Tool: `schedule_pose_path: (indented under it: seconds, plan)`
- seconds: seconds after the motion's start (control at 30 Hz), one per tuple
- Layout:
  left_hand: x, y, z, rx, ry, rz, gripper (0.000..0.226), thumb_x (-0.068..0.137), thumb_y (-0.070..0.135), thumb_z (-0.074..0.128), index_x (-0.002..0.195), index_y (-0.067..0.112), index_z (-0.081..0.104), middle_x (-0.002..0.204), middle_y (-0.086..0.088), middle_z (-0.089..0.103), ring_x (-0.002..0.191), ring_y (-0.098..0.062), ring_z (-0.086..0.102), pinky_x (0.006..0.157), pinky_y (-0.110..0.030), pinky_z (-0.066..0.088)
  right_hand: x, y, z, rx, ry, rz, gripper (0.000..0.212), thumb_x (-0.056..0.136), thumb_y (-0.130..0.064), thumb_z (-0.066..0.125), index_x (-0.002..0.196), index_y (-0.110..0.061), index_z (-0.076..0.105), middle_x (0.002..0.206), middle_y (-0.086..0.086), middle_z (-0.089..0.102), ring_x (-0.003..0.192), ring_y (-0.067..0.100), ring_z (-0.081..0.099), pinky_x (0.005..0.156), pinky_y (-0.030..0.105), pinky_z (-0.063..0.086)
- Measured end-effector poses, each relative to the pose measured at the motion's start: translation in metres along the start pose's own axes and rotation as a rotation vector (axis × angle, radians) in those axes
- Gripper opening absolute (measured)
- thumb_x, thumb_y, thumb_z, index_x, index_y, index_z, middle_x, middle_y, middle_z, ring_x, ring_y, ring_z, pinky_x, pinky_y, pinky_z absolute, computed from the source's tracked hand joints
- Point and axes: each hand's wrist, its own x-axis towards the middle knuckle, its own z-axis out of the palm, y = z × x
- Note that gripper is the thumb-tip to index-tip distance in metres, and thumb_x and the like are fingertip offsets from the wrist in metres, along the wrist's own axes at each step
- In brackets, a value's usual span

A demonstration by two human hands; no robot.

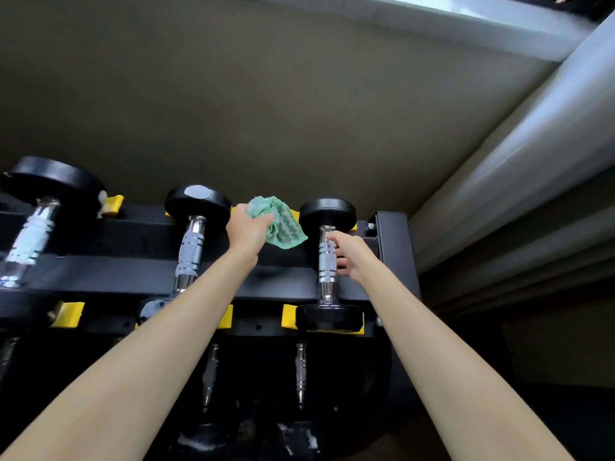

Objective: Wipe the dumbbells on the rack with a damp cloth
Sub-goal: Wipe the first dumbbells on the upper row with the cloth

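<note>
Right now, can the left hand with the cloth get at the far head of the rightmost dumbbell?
Probably yes. The left hand holds the green cloth right beside that head, with nothing between; the right hand is lower, at the handle.

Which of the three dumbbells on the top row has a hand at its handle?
The rightmost dumbbell, next to the rack's end post: the right hand reaches its chrome handle. The middle dumbbell and left dumbbell have none.

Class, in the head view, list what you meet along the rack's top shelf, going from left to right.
Far-left dumbbell → middle dumbbell → left hand → green cloth → right-end dumbbell → rack upright.
</note>
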Motion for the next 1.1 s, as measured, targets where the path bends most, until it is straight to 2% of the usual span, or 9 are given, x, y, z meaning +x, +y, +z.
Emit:
schedule_pose_path:
  seconds: [0.1,0.2,0.3,0.4,0.5,0.8,0.9,0.97,1.1]
  plan:
    - [0.003,-0.001,0.006,0.023,0.006,0.03,0.026,0.085,0.008,0.062,0.11,0.009,0.053,0.103,-0.003,0.056,0.092,-0.018,0.057,0.084,-0.037,0.053,0.016,-0.002,0.01,-0.077,-0.005,-0.064,0.042,0.082,-0.02,0.069,0.116,-0.006,0.049,0.098,0.01,0.057,0.089,0.026,0.059,0.068,0.033,0.05]
    - [0.004,-0.001,0.011,0.11,0.031,0.085,0.032,0.086,0.008,0.061,0.117,0.007,0.052,0.099,0.001,0.052,0.089,-0.015,0.051,0.074,-0.027,0.042,0.023,0.001,0.012,-0.078,-0.006,-0.127,0.019,0.087,-0.012,0.063,0.093,-0.007,0.046,0.08,0.011,0.052,0.068,0.023,0.056,0.064,0.035,0.049]
    - [0.008,-0.001,0.016,0.192,0.045,0.09,0.03,0.086,0.009,0.061,0.115,0.007,0.053,0.097,0.002,0.052,0.088,-0.014,0.049,0.073,-0.024,0.038,0.022,0.002,0.001,-0.028,-0.094,-0.145,0.012,0.092,-0.009,0.056,0.09,-0.007,0.045,0.071,0.01,0.051,0.047,0.013,0.056,0.05,0.026,0.051]
    - [0.013,-0.001,0.02,0.211,0.041,0.073,0.029,0.084,0.009,0.062,0.113,0.007,0.057,0.099,-0.003,0.058,0.087,-0.017,0.053,0.073,-0.027,0.042,0.019,0.002,-0.018,0.115,-0.222,-0.124,0.012,0.095,-0.009,0.051,0.084,-0.004,0.05,0.068,0.012,0.053,0.048,0.013,0.057,0.054,0.025,0.054]
    - [0.017,0.001,0.03,0.243,0.031,0.075,0.023,0.081,0.008,0.062,0.104,0.006,0.062,0.104,-0.01,0.065,0.089,-0.024,0.059,0.077,-0.033,0.049,0.016,0.002,-0.035,0.24,-0.323,-0.089,0.015,0.096,-0.012,0.049,0.086,-0.003,0.054,0.071,0.012,0.056,0.057,0.017,0.059,0.062,0.029,0.056]
    - [0.017,0.006,0.068,0.401,-0.112,0.024,0.017,0.072,0.01,0.071,0.063,0.009,0.057,0.07,-0.005,0.054,0.078,-0.024,0.05,0.065,-0.028,0.04,0.017,0.023,-0.059,0.568,-0.509,0.013,0.025,0.079,-0.016,0.054,0.097,0.0,0.057,0.076,0.011,0.063,0.064,0.019,0.062,0.067,0.032,0.058]
    - [0.015,0.011,0.077,0.25,-0.195,-0.004,0.008,0.076,0.005,0.068,0.077,0.012,0.065,0.078,-0.004,0.06,0.075,-0.018,0.055,0.067,-0.028,0.053,0.017,0.024,-0.059,0.564,-0.535,0.008,0.024,0.078,-0.015,0.055,0.097,0.001,0.056,0.076,0.011,0.062,0.065,0.019,0.063,0.068,0.032,0.058]
    - [0.014,0.016,0.079,0.241,-0.216,0.051,0.013,0.079,0.003,0.065,0.085,0.015,0.067,0.082,-0.003,0.062,0.073,-0.014,0.055,0.058,-0.015,0.048,0.016,0.022,-0.056,0.541,-0.533,0.004,0.023,0.078,-0.015,0.055,0.094,0.001,0.056,0.076,0.011,0.062,0.066,0.019,0.063,0.069,0.032,0.059]
    - [0.012,0.022,0.074,0.24,-0.21,0.127,0.016,0.081,0.002,0.063,0.087,0.017,0.067,0.085,-0.005,0.064,0.078,-0.016,0.057,0.06,-0.017,0.046,0.014,0.019,-0.052,0.501,-0.524,-0.02,0.016,0.083,-0.014,0.053,0.092,0.0,0.055,0.075,0.011,0.06,0.069,0.021,0.06,0.065,0.032,0.058]
